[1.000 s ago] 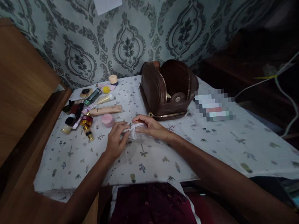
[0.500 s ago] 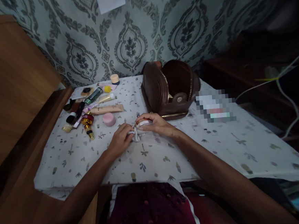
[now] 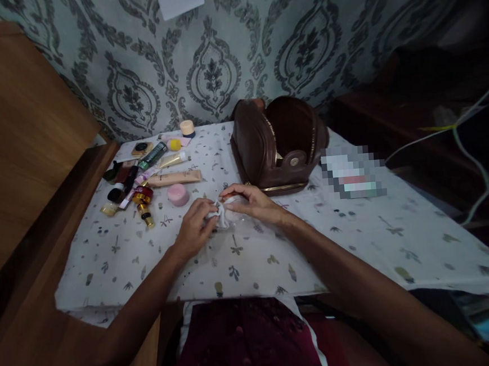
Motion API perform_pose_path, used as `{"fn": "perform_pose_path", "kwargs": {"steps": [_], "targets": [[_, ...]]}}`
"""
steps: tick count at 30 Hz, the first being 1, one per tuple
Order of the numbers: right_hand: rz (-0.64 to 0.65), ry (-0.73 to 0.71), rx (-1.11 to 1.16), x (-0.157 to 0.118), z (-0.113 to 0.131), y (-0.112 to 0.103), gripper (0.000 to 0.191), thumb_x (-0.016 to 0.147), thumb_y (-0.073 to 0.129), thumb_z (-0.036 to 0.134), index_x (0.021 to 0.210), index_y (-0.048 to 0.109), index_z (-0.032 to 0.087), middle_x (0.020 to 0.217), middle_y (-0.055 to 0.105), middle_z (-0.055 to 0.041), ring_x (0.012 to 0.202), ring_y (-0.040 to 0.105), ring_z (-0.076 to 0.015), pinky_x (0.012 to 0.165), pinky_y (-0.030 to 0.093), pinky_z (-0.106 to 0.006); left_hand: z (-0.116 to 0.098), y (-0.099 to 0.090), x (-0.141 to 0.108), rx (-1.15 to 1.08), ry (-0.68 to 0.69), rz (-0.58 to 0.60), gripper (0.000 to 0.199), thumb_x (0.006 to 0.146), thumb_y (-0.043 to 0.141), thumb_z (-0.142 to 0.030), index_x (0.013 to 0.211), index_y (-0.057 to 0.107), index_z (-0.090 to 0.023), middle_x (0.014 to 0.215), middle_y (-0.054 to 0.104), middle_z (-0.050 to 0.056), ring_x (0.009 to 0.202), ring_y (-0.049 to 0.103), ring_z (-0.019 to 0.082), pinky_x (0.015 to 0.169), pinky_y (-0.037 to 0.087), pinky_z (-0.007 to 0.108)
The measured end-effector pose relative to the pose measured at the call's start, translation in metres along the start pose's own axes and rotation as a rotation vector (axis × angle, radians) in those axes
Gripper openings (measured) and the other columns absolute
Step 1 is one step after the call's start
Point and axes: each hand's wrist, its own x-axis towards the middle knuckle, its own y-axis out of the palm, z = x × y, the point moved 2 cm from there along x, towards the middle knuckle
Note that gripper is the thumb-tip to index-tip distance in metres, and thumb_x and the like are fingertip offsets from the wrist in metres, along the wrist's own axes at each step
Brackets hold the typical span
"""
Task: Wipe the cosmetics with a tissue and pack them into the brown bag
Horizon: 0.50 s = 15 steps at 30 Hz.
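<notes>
My right hand (image 3: 258, 205) is closed round a small round jar (image 3: 234, 199) with an orange-brown top and a pale side, partly hidden by the fingers. Pressed against the jar's left side is a white crumpled cloth (image 3: 220, 216), pinched in my left hand (image 3: 196, 225). Both hands meet low over the middle of the table, just in front of a brown leather bag (image 3: 254, 148) whose zipped top gapes. A pink round jar (image 3: 178, 195) sits just beyond my left hand.
Left of the hands lie a peach tube (image 3: 175, 178), a red-and-gold jar (image 3: 142, 194), a green tube (image 3: 152, 156) and several other cosmetics. A cream-lidded jar (image 3: 187, 129) stands by the wall. A blurred-out item (image 3: 351, 174) lies right of the bag on the patterned tablecloth (image 3: 251, 267).
The jar has tilted a little in my right hand, and the cloth has shifted slightly against its side. Everything else on the table stays in place.
</notes>
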Motion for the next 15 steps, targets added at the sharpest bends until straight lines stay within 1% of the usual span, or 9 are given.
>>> {"fn": "perform_pose_path", "kwargs": {"steps": [3,4,6,8,10,12,13,15], "targets": [[-0.008,0.031,-0.01,0.0,-0.001,-0.005,0.044,0.075,0.075,0.048,0.105,0.067,0.017,0.099,0.069,-0.0054,0.09,0.063,-0.0194,0.084,0.049,-0.031,0.003,0.007,-0.002,0.03,0.001,0.138,0.007,0.094,0.05,-0.018,0.094,0.057,-0.02,0.096,0.06,0.007,0.094,0.057,0.02,0.084,0.049,0.033],[-0.005,0.032,-0.016,0.0,-0.002,-0.006,0.045,0.074,0.076,0.047,0.105,0.067,0.017,0.099,0.069,-0.0053,0.09,0.063,-0.0194,0.083,0.049,-0.031,0.003,0.009,-0.003,0.035,-0.001,0.164,0.007,0.094,0.05,-0.018,0.093,0.057,-0.02,0.095,0.06,0.006,0.093,0.057,0.019,0.083,0.049,0.032],[0.007,0.028,-0.027,0.0,-0.003,-0.007,0.044,0.071,0.079,0.046,0.102,0.067,0.017,0.096,0.069,-0.0049,0.088,0.062,-0.0193,0.081,0.049,-0.031,0.004,0.01,-0.003,0.024,-0.011,0.167,0.006,0.093,0.051,-0.018,0.093,0.057,-0.019,0.094,0.06,0.006,0.091,0.058,0.019,0.083,0.049,0.032],[0.009,0.018,-0.02,0.0,-0.004,-0.005,0.043,0.071,0.079,0.046,0.099,0.066,0.017,0.094,0.068,-0.004,0.086,0.061,-0.0186,0.079,0.049,-0.03,0.004,0.007,-0.002,0.003,-0.019,0.106,0.006,0.093,0.052,-0.018,0.094,0.057,-0.019,0.094,0.06,0.006,0.09,0.058,0.018,0.082,0.049,0.031],[-0.005,-0.008,-0.004,0.001,-0.004,-0.001,0.041,0.075,0.075,0.049,0.099,0.063,0.017,0.093,0.065,-0.0032,0.086,0.06,-0.018,0.08,0.048,-0.03,0.003,0.002,-0.001,-0.007,-0.023,-0.008,0.005,0.093,0.053,-0.019,0.096,0.057,-0.019,0.095,0.061,0.005,0.092,0.059,0.018,0.082,0.049,0.031],[-0.01,-0.057,-0.012,0.001,-0.003,0.005,0.04,0.081,0.068,0.052,0.102,0.061,0.018,0.096,0.063,-0.0036,0.091,0.06,-0.0189,0.084,0.047,-0.031,0.001,-0.004,0.0,-0.001,-0.017,-0.122,0.006,0.093,0.055,-0.021,0.098,0.058,-0.019,0.096,0.062,0.005,0.096,0.06,0.019,0.084,0.049,0.032],[-0.002,-0.087,-0.032,0.0,-0.002,0.008,0.04,0.085,0.064,0.053,0.103,0.06,0.019,0.098,0.063,-0.0041,0.094,0.059,-0.0196,0.087,0.046,-0.031,-0.001,-0.006,0.0,0.006,-0.006,-0.158,0.007,0.093,0.055,-0.021,0.099,0.058,-0.02,0.096,0.063,0.005,0.098,0.06,0.019,0.085,0.049,0.033],[0.022,-0.143,-0.108,0.0,-0.001,0.012,0.038,0.09,0.057,0.054,0.105,0.059,0.019,0.103,0.062,-0.0055,0.1,0.058,-0.0213,0.092,0.044,-0.034,-0.003,-0.007,0.0,0.023,0.016,-0.175,0.008,0.093,0.055,-0.022,0.1,0.058,-0.02,0.098,0.063,0.005,0.1,0.06,0.02,0.086,0.049,0.034]]}}
